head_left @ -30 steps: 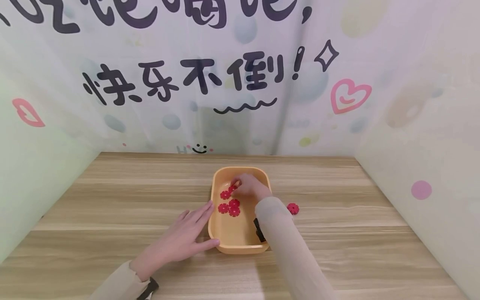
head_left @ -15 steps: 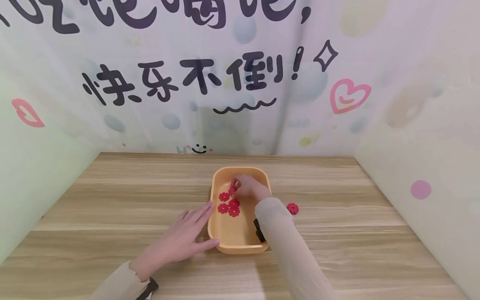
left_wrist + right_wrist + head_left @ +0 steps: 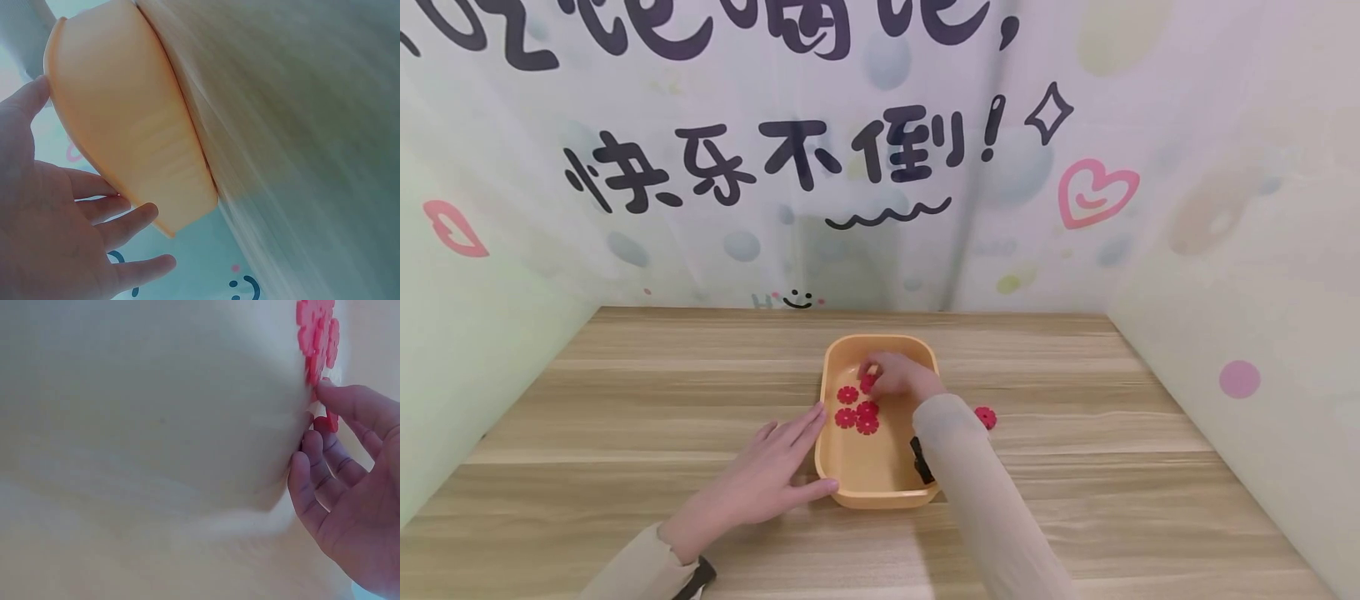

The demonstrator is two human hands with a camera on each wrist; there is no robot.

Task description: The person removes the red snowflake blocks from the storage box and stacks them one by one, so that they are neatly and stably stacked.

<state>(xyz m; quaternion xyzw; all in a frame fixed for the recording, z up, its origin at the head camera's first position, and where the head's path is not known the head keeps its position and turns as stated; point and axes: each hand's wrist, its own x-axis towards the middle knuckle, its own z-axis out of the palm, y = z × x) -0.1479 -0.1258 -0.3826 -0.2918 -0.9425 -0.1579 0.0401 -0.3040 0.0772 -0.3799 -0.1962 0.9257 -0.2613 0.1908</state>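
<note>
A white printed backdrop (image 3: 700,271) fills the top of the head view, above a pale wood-grained tabletop (image 3: 647,400). Just below centre stands a pale-orange, rounded rectangular tray (image 3: 865,467). At lower left, the left hand (image 3: 763,477) spreads its fingers against the rim. In the tray's upper part, the right hand (image 3: 901,375) pinches a red, notched, flower-shaped disc (image 3: 868,383), though fingers partly hide the grip. Four matching discs (image 3: 847,395) lie at the tray's left; another disc (image 3: 987,417) lies right of it.
</note>
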